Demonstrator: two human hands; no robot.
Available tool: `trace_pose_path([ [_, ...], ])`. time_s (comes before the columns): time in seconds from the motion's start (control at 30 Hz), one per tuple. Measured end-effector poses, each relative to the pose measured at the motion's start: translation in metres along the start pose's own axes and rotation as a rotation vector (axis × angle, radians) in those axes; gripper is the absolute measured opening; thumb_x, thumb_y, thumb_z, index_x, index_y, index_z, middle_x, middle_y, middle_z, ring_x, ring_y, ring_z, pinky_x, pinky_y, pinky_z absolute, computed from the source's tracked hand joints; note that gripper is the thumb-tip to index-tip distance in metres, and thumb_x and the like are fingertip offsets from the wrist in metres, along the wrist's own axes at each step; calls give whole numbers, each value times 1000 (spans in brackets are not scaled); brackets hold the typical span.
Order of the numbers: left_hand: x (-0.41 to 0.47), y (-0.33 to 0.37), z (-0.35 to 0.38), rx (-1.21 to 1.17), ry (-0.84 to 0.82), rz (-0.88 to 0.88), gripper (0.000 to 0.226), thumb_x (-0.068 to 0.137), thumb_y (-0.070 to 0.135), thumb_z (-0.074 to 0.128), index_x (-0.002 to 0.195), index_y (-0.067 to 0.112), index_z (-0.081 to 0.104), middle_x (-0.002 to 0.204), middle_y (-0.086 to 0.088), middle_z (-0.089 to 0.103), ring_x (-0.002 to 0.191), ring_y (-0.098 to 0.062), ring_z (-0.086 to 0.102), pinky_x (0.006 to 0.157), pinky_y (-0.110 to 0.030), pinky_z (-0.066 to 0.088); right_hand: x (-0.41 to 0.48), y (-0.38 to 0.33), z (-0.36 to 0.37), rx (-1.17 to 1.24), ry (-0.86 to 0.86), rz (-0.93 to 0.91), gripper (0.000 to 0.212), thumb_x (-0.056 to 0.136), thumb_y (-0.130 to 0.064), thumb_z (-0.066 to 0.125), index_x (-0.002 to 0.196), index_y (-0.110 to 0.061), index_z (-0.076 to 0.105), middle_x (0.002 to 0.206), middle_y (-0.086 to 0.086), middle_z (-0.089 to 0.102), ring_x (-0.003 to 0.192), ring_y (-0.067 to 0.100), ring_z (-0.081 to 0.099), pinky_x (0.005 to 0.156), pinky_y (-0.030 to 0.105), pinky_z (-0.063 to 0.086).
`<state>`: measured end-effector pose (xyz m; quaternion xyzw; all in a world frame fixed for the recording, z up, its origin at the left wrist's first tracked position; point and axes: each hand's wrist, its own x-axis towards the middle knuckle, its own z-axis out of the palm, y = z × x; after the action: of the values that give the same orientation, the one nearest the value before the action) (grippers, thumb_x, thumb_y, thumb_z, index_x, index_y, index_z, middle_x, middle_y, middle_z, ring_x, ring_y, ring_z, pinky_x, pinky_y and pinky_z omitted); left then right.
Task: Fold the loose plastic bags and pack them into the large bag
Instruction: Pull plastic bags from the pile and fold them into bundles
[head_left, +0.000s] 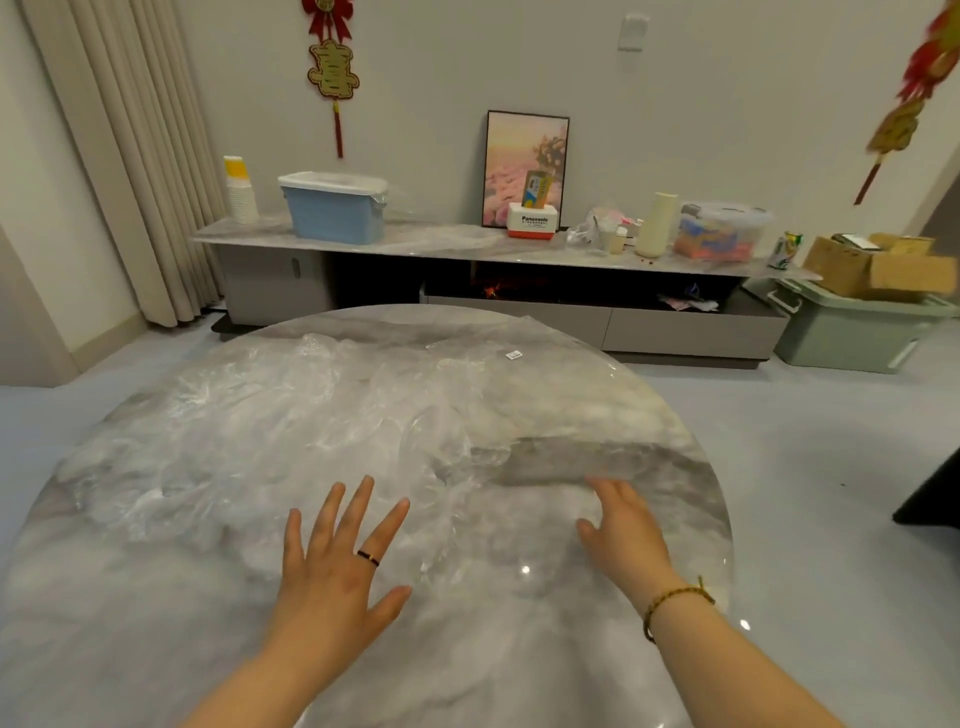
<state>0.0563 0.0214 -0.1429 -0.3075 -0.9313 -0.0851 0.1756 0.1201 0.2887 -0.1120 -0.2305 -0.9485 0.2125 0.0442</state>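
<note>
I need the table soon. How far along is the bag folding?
Barely started. Nothing looks folded or packed: clear plastic bags lie crumpled across the round table. The left hand and right hand are spread open over the plastic, gripping nothing. All folding and packing remains.

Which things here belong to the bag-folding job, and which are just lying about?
Job: clear plastic bags on the round table; left hand and right hand, both open.
Lying about: blue box, paper cups, framed picture, cream vase, cardboard boxes.
</note>
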Motion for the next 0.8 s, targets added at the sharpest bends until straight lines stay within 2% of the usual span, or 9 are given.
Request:
trace_pose_path([
  [0.07,8,-3,16,33,28,41,65,89,62,-3,147,34,2,156,-2,-3,143,-16,-13,112,-43,-6,32,0,-2,-101,18,-21,52,95,-19,46,143,-19,26,146,4,28,133,23,28,106,29,28],
  [0.2,29,-12,33,90,18,66,64,90,60,-2,147,32,3,150,-8,21,143,-16,-13,111,-47,0,95,-6,6,-317,72,-66,59,91,-6,43,144,-20,22,149,7,21,134,25,23,107,31,24],
  [0.3,40,-20,49,93,37,85,64,90,60,-2,147,31,3,156,1,-5,143,-16,-12,112,-46,-1,132,-9,16,-496,102,-107,66,88,-1,42,145,-20,16,153,7,12,139,28,13,111,35,16],
  [0.4,44,-29,56,94,72,109,64,90,61,4,147,32,3,155,5,-12,143,-13,-12,113,-39,-3,153,-11,25,-643,80,-148,61,90,-2,39,144,-18,17,154,7,10,143,29,2,115,43,4],
  [0.47,48,-34,58,72,83,104,70,86,61,19,147,32,2,154,7,-12,142,-10,-13,113,-35,-3,162,-11,31,-721,47,-164,52,90,-2,39,140,-15,27,150,8,22,143,30,3,114,47,-2],
  [0.57,51,-35,57,61,106,95,65,89,62,8,147,32,2,155,7,-11,142,-9,-12,113,-33,-2,166,-12,35,-786,52,-175,39,85,2,43,121,-13,48,118,4,52,134,27,27,114,47,-3],
  [0.7,51,-29,59,58,100,127,64,90,61,4,147,31,5,155,7,-9,142,-9,-11,113,-33,-1,149,-8,32,-730,69,-188,32,84,2,45,111,-13,53,107,2,59,115,24,47,115,43,7],
  [0.77,50,-26,58,42,101,128,65,90,61,0,147,31,5,156,5,-3,142,-8,-11,113,-33,-2,132,-6,31,-705,204,-268,28,70,-4,68,96,-11,62,90,4,64,95,22,59,106,39,31],
  [0.8,49,-26,56,33,95,124,65,91,61,1,147,31,5,156,1,8,142,-8,-11,113,-32,-2,124,-4,32,-683,238,-266,33,54,-7,79,83,-11,65,76,4,64,80,21,63,94,37,43],
])
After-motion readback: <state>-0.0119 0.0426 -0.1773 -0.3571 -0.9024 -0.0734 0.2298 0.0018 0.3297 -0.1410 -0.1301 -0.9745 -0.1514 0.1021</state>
